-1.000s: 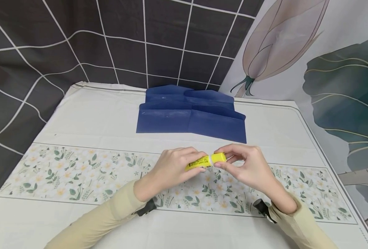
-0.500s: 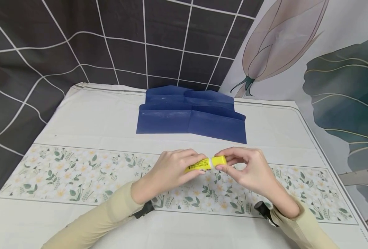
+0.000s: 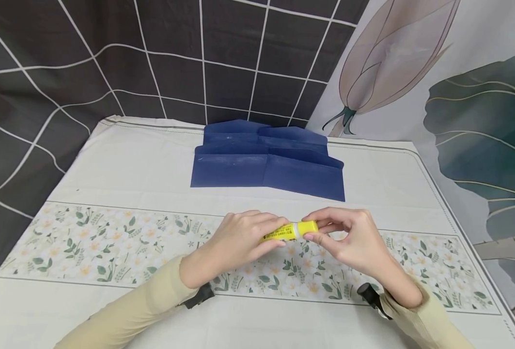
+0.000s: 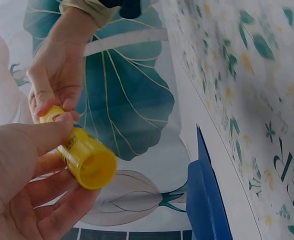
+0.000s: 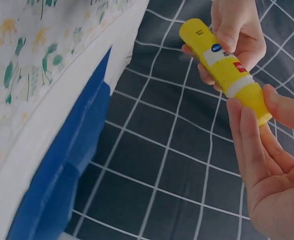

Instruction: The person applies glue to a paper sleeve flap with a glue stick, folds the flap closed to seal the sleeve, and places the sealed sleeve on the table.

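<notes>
A yellow glue stick (image 3: 285, 232) with a white band near its cap is held between both hands above the floral strip of the tablecloth. My left hand (image 3: 244, 240) grips the body from the left, fingers over the top and thumb below. At the other end my right hand (image 3: 353, 240) pinches the yellow cap (image 5: 254, 102) between thumb and fingertips. The left wrist view shows the hollow round bottom end of the glue stick (image 4: 94, 167). Farther back lie several dark blue envelopes (image 3: 231, 169), flaps up, overlapping in two columns.
The table wears a white cloth (image 3: 131, 167) with a flower-printed band across it. A dark curtain with white grid lines (image 3: 174, 58) hangs behind, and a leaf-printed curtain (image 3: 479, 121) at the right.
Both hands and the glue stick have shifted slightly downward in the head view, toward the body. The grip stays the same, and the envelopes keep their place.
</notes>
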The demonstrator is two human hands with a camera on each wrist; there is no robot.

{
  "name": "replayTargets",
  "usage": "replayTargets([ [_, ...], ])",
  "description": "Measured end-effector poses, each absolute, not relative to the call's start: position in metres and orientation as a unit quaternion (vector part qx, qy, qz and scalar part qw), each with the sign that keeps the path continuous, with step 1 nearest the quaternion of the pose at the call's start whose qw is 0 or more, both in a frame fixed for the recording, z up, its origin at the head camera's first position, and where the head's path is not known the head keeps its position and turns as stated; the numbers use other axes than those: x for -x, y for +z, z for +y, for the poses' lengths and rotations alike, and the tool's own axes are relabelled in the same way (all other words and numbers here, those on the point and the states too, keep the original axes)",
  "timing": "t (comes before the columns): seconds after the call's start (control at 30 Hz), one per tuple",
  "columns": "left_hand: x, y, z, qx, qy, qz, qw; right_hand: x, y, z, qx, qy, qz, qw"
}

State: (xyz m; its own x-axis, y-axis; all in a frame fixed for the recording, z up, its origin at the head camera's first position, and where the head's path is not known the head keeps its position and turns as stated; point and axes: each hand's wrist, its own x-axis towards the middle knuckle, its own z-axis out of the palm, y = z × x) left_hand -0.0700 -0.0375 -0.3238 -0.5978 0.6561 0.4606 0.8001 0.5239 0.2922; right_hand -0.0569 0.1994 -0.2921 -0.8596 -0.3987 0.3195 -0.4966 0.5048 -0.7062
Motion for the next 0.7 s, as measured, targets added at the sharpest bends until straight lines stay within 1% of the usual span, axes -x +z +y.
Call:
replayTargets([
  [0.1, 0.069, -0.322, -0.038, 0.426, -0.231, -0.862, 0.151, 0.059, -0.293, 0.201, -0.277, 0.428, -0.859, 0.051],
  [0.33, 0.067, -0.321, -0.038, 0.428, -0.184, -0.867, 0.175, 0.061, -0.3, 0.201, -0.345, 0.385, -0.855, 0.04],
  [0.5, 0.067, -0.323, -0.038, 0.43, -0.2, -0.864, 0.17, 0.061, -0.303, 0.199, -0.373, 0.357, -0.855, 0.052],
  [0.7, 0.066, -0.326, -0.039, 0.44, -0.212, -0.859, 0.152, 0.057, -0.303, 0.198, -0.374, 0.35, -0.855, 0.078],
])
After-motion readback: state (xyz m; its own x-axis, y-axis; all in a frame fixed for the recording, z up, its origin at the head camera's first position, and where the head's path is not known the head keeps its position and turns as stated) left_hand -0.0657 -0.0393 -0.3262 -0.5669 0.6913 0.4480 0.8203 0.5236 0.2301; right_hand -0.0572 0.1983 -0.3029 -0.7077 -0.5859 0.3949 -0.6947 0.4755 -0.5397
